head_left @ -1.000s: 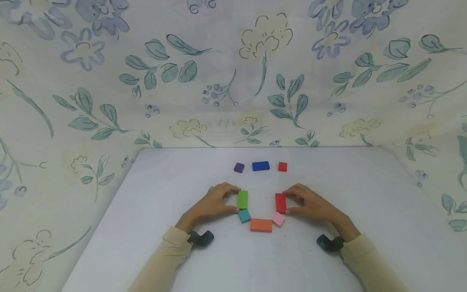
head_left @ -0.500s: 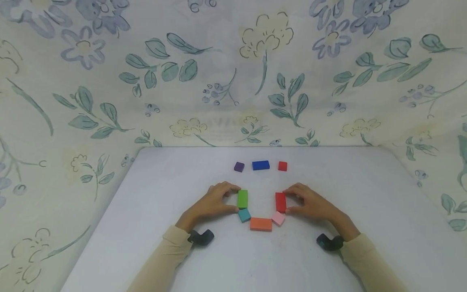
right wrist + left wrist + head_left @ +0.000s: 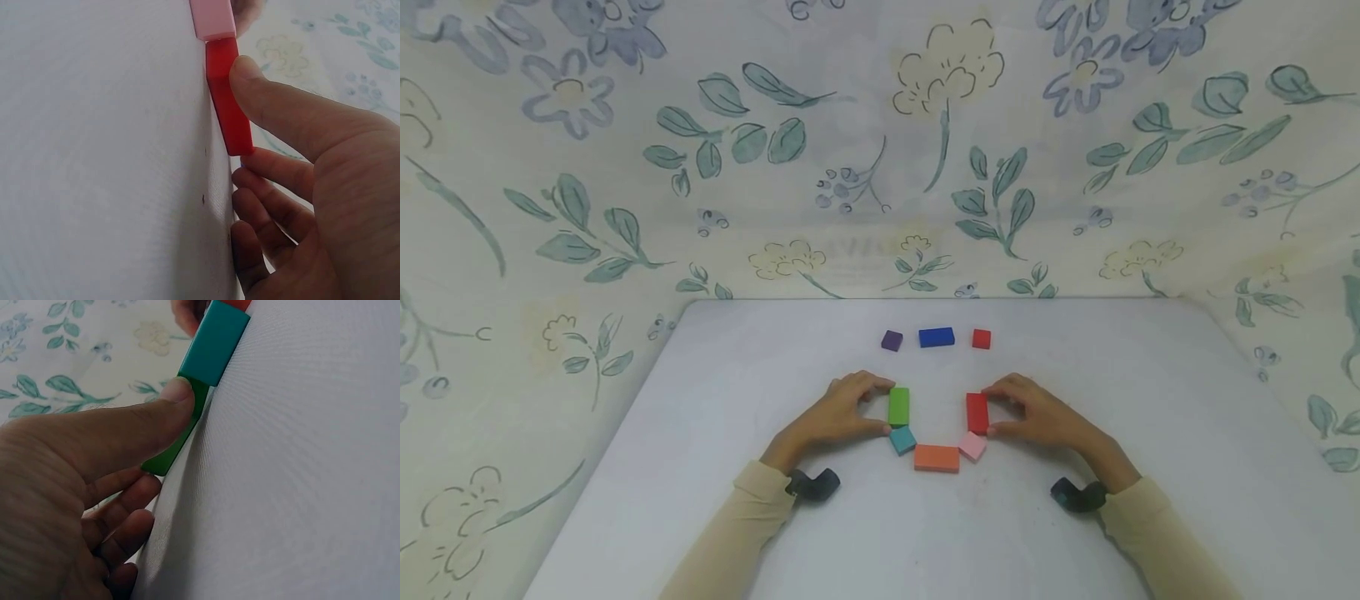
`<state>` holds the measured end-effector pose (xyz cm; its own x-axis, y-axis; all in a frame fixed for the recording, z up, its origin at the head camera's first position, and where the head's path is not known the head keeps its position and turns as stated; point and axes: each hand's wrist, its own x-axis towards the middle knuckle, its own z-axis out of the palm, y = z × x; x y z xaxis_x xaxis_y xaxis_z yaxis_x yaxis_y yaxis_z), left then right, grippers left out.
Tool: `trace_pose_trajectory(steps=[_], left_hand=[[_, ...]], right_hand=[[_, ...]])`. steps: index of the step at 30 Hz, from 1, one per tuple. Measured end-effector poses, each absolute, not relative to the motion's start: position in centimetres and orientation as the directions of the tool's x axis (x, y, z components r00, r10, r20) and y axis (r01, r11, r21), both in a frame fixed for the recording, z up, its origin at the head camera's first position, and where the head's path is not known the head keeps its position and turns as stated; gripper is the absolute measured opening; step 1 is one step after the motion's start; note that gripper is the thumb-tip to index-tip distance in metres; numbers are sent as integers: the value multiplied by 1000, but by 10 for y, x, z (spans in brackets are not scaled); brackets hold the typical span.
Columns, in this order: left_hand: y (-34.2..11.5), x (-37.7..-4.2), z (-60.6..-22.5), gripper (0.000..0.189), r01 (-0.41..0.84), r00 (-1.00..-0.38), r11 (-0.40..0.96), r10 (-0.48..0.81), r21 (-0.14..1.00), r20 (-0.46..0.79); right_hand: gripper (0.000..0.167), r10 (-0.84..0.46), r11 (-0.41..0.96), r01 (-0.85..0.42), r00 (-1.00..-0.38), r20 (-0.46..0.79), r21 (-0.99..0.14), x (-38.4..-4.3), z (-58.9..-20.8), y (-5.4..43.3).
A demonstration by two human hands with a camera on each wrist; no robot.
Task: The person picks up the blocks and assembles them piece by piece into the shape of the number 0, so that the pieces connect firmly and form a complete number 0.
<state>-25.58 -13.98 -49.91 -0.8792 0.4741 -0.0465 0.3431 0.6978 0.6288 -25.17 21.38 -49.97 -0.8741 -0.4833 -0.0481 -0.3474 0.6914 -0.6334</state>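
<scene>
On the white table, my left hand (image 3: 842,410) pinches a green rectangular block (image 3: 898,407) lengthwise, thumb at its near end and a fingertip at its far end. My right hand (image 3: 1036,412) grips a red rectangular block (image 3: 977,413) the same way. A teal block (image 3: 902,440) meets the green one's near end; in the left wrist view the thumb lies over the green block (image 3: 172,453) right by the teal block (image 3: 217,344). A pink block (image 3: 973,446) adjoins the red one's near end. An orange block (image 3: 936,458) lies between teal and pink, so these blocks form a U.
Farther back lie a small purple block (image 3: 892,340), a blue rectangular block (image 3: 936,337) and a small red block (image 3: 981,339), spaced apart in a row. The white table (image 3: 775,333) ends at a wall of floral cloth (image 3: 865,258). Each wrist wears a dark device (image 3: 814,485).
</scene>
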Motion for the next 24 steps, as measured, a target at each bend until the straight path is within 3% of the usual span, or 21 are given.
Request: trace_pose_trajectory(steps=[24], left_hand=[[-141,-256,-501,60,336,-878,687,476,644,-49]], right_hand=[[60,-486,689,-349,-873,-47,-635,-252,-502,216]])
